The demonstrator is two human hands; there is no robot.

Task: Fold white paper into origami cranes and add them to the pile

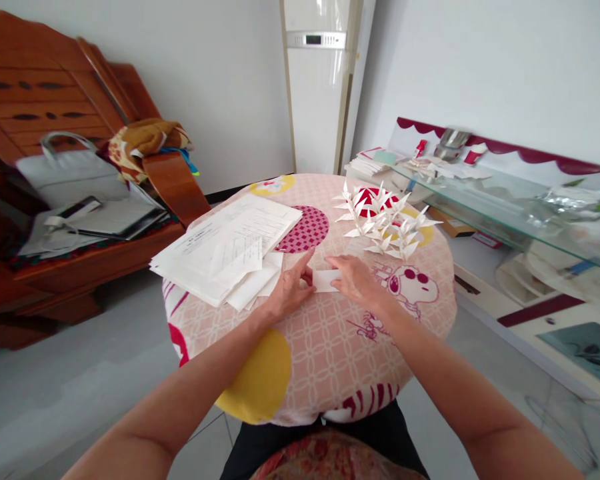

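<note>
A small white piece of paper lies at the middle of the round table, between my two hands. My left hand grips its left edge with thumb and curled fingers, the index finger pointing forward. On the opposite edge, my right hand pinches the paper, its fingers bent over the top. Left of my left hand is a stack of printed sheets, with smaller loose white pieces at its near side. Beyond my right hand stands a cluster of folded white paper cranes.
A patterned cloth covers the table. To the left stands a wooden bench with a grey bag and folded fabric on it. A glass-topped cabinet with assorted items runs along the right wall. A tall white air conditioner stands behind.
</note>
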